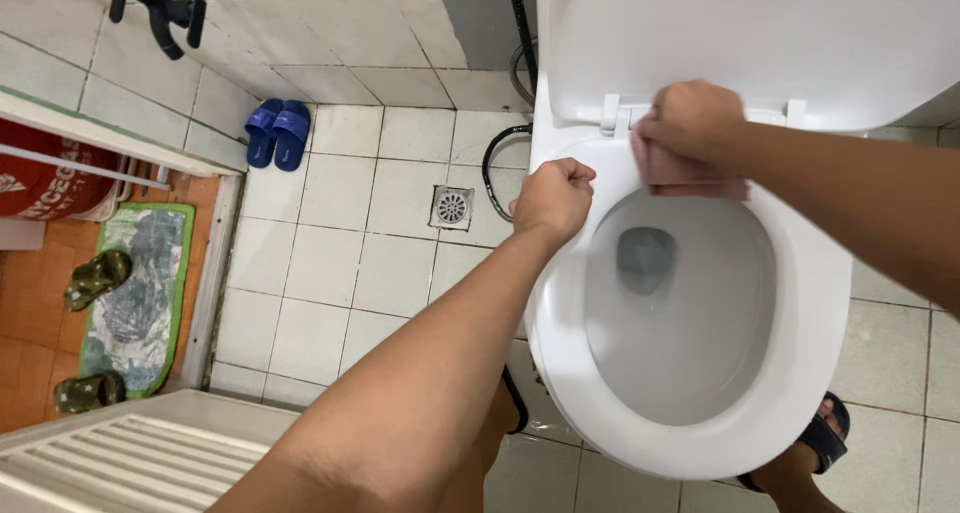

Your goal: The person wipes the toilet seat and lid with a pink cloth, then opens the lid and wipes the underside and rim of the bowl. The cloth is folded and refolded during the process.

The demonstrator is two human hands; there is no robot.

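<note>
A white toilet (800, 373) with its lid raised fills the right side of the head view. My right hand (688, 123) presses a pink cloth (690, 178) onto the back of the seat rim, close to the hinges. My left hand (552, 198) is closed in a fist at the seat's left edge, with nothing visible in it. Water sits at the bottom of the bowl (645, 258).
White floor tiles hold a metal drain (452, 207) and a black hose (497, 163). Blue slippers (278, 131) lie by the wall. A green mat (135, 293) and green sandals (96, 278) lie past the doorway. My foot in a dark sandal (822, 441) stands under the bowl.
</note>
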